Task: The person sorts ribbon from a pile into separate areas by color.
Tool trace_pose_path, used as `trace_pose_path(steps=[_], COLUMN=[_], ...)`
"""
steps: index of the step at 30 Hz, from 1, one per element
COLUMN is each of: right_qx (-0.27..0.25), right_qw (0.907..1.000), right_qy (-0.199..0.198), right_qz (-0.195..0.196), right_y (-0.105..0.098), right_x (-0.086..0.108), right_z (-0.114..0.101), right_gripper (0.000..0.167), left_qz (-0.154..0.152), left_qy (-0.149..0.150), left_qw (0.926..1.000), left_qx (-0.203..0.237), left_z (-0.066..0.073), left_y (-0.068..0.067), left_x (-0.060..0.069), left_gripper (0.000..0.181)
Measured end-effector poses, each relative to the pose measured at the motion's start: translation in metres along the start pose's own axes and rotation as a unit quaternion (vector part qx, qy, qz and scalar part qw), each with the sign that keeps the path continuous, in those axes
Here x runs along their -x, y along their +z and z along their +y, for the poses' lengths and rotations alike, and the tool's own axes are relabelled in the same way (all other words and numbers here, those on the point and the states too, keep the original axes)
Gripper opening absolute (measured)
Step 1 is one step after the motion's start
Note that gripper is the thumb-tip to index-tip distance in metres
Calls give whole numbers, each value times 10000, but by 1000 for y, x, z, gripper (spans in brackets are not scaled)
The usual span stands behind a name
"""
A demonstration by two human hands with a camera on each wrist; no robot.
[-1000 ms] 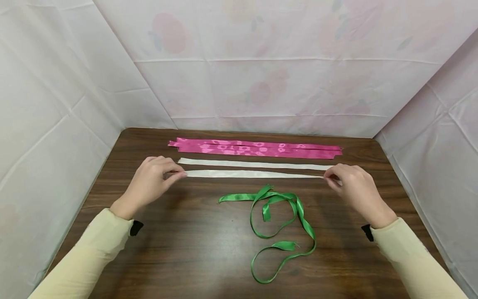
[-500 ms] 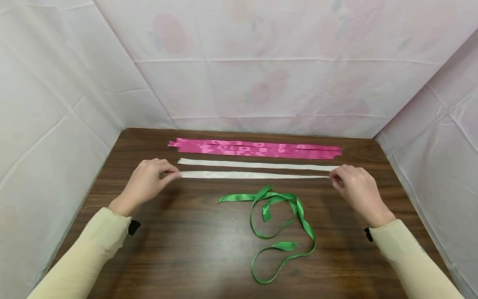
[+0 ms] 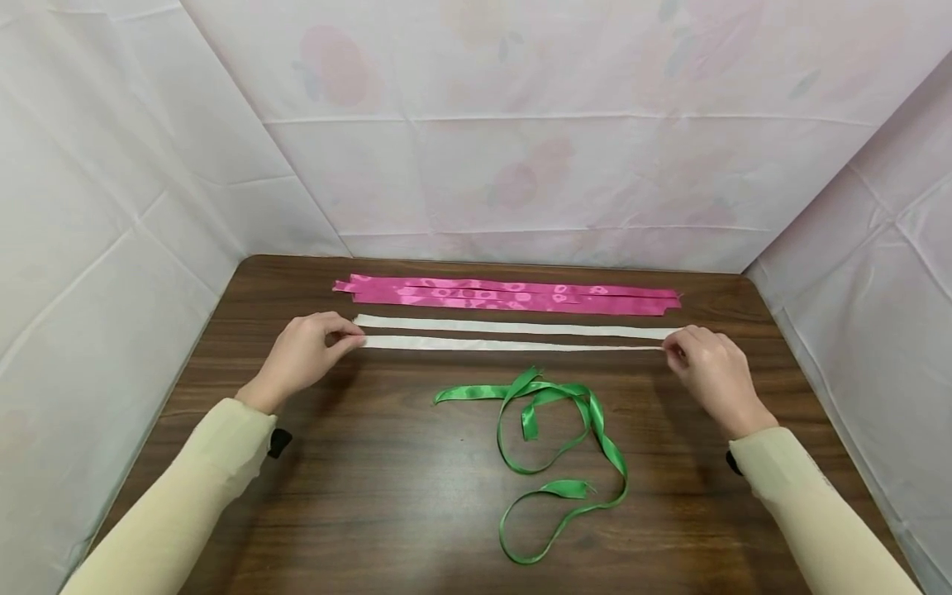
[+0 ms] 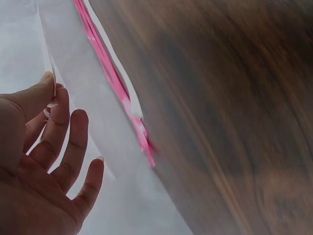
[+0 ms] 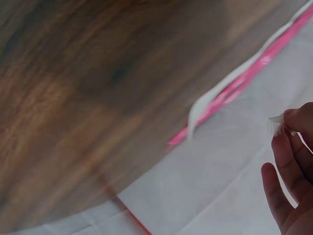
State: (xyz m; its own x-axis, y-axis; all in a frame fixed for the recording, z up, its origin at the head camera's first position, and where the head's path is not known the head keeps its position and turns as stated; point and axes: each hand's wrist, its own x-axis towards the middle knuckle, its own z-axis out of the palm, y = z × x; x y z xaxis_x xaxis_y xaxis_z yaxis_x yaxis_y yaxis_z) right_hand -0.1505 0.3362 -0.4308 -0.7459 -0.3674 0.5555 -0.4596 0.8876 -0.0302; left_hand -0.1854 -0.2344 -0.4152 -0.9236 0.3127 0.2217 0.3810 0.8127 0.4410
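A white ribbon (image 3: 476, 343) is stretched straight between both hands in the head view. My left hand (image 3: 307, 354) pinches its left end between thumb and fingers; the left wrist view shows that hand (image 4: 54, 142) holding the end above the table. At the other end, my right hand (image 3: 712, 372) pinches the ribbon, and a frayed tip (image 5: 276, 122) pokes out in the right wrist view. Just behind it, a second white ribbon (image 3: 513, 327) lies flat on the table. Pink ribbons (image 3: 506, 296) lie side by side farther back.
A tangled green ribbon (image 3: 613, 454) lies in loops nearer the front of the brown wooden table (image 3: 372, 496). White fabric with a faint fruit print (image 3: 483, 124) hangs behind the table, and white cloth stands at both sides.
My right hand has shifted slightly right with its ribbon end. The left hand went slightly left, then back right. The stretched ribbon now sits a little closer to the white one behind.
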Motion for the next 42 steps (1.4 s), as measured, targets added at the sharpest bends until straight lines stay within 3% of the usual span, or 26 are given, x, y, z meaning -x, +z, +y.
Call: trace_pose_path(steps=[7, 15, 23, 29, 36, 42], right_qx=[-64, -18, 75, 113, 158, 231], right_qw=[9998, 9998, 9999, 9999, 9995, 9986], right_qy=[123, 37, 5, -45, -239, -386], right_qz=[-140, -196, -139, -76, -106, -261], right_y=[15, 27, 38, 46, 52, 50], right_x=[2, 1, -3, -6, -6, -4], right_z=[8, 12, 14, 18, 19, 19], right_gripper=[18, 16, 15, 15, 17, 18], left_qz=[-440, -603, -315, -311, -336, -97], left_qy=[-471, -601, -635, -757, -703, -551], left_qw=[9975, 9960, 9973, 9966, 9969, 9980], left_qx=[303, 274, 169, 113, -138, -310], left_z=[-4, -2, -6, -10, -14, -14], left_y=[9, 11, 14, 21, 30, 31], left_x=[-10, -17, -21, -24, -27, -27], left_gripper=[13, 17, 12, 13, 14, 14])
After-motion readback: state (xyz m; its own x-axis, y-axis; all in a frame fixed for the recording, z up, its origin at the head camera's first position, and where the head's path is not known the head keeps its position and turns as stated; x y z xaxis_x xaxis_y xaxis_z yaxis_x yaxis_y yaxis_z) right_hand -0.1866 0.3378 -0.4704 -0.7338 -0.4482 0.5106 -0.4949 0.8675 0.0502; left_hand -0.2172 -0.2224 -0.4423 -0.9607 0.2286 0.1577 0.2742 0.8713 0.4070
